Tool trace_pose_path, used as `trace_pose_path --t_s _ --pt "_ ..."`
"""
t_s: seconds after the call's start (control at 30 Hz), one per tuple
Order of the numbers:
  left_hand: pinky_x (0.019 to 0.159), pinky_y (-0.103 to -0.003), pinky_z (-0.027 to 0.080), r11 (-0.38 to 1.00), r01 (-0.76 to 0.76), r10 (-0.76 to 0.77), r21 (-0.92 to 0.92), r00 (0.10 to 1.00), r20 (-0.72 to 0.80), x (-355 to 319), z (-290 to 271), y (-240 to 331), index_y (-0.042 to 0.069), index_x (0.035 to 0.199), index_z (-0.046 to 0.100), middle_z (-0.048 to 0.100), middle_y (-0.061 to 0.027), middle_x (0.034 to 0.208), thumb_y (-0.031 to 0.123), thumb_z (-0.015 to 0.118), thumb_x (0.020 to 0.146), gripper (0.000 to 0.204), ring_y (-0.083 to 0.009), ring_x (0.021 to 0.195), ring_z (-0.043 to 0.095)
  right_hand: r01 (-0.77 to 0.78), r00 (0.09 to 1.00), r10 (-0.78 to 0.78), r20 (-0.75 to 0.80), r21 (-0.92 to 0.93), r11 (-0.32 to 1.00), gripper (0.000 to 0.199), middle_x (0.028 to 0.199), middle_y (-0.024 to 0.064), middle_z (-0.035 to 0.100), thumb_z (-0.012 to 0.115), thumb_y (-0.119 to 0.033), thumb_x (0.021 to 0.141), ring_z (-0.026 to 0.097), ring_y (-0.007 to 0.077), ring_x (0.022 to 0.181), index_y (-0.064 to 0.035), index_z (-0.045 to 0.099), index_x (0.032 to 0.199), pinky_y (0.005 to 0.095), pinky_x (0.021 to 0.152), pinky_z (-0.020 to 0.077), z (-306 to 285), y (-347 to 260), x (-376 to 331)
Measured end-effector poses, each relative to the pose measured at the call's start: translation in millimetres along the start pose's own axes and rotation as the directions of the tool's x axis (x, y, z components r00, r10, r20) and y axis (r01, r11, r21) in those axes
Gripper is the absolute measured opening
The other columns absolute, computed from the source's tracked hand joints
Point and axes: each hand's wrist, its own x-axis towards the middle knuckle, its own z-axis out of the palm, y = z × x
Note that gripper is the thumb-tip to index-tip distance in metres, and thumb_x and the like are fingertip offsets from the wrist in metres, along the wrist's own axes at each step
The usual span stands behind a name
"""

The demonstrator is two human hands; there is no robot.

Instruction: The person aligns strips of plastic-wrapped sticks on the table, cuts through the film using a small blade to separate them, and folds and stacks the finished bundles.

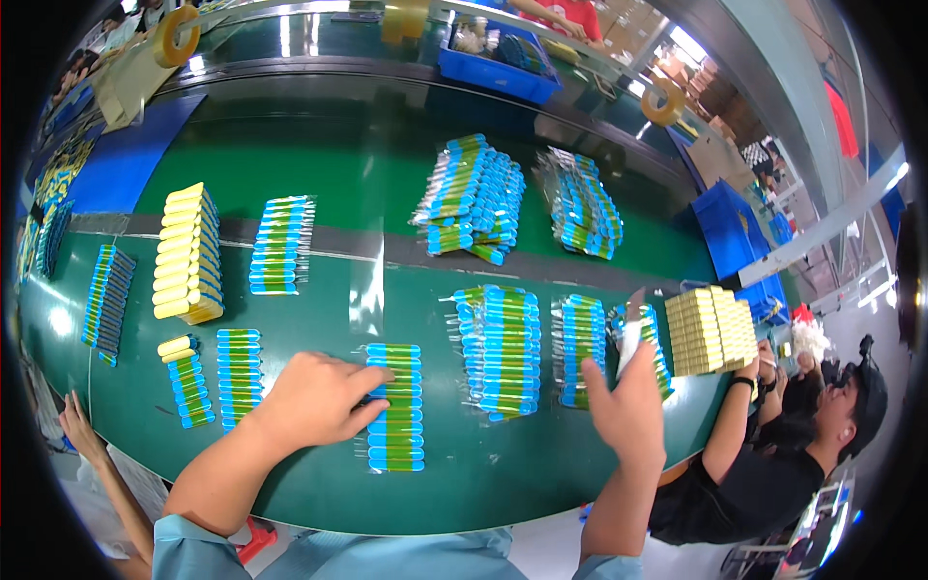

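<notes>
My left hand (pixel 324 398) is over a column of blue-and-green handled tools in clear wrapping (pixel 398 425). Its forefinger and thumb are apart, their tips touching the column's left side, while the other fingers curl under. Upright at the right, my right hand (pixel 630 416) grips a white thing with a dark pointed tip (pixel 630 333) between thumb and fingers; its exact kind cannot be made out. Beside this hand lie wrapped handle columns (pixel 583 338), one of them partly hidden behind it. Between my hands lies a thicker double pile of the same tools (pixel 501 353).
Yellow-handled stacks stand at left (pixel 188 256) and right (pixel 710 333). More blue-green piles (pixel 474 198) lie farther back. Blue bins (pixel 739 246) border the right side, and another bin (pixel 498 72) is at the back. A co-worker in black (pixel 764 483) works close on my right.
</notes>
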Motion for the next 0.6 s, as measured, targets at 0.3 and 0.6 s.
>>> trace_pose_path --t_s 0.3,0.6 --pt "0.048 -0.036 0.043 0.975 -0.129 0.147 0.179 0.985 -0.094 3 -6 22 0.014 0.076 0.067 0.063 -0.0021 0.061 0.011 0.077 0.071 0.012 -0.0232 0.052 0.06 -0.001 1.0 0.001 -0.008 -0.036 0.999 0.069 0.112 0.0311 0.057 0.084 -0.03 0.074 0.056 0.0485 0.109 0.0072 0.044 0.115 0.051 0.087 0.0481 -33 100 19" --pt "0.045 -0.031 0.042 0.953 -0.304 0.304 -0.005 0.952 0.028 32 15 54 0.016 0.076 0.069 0.061 -0.0001 0.057 0.015 0.08 0.07 0.012 -0.0198 0.047 0.058 0.042 0.98 -0.046 -0.193 -0.025 0.999 0.059 0.113 0.0248 0.054 0.074 -0.016 0.071 0.057 0.0429 0.107 0.0057 0.042 0.116 0.0516 0.089 0.0484 1 146 7"
